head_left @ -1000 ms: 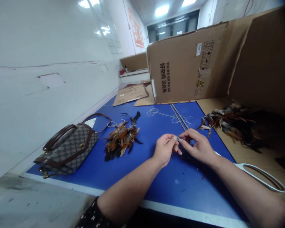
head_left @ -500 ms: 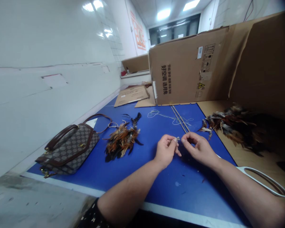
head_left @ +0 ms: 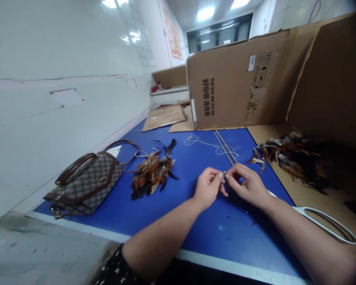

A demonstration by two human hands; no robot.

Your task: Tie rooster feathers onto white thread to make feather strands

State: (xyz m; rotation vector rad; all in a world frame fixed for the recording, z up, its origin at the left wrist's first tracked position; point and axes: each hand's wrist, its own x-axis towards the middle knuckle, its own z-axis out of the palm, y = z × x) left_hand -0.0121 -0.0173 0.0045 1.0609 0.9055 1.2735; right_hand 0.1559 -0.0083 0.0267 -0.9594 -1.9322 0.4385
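a small pale piece point(head_left: 223, 173) sits right between the two hands, just above the blue desk point(head_left: 190, 171); its long axis is too small to tell. the left hand point(head_left: 207, 187) pinches it in a closed thumb-and-finger grip, and the right hand point(head_left: 249, 185) meets it from the opposite side, fingertips closed on it too, forearms converging.

handbag point(head_left: 86, 185) left of feathers point(head_left: 152, 172), table point(head_left: 195, 213)
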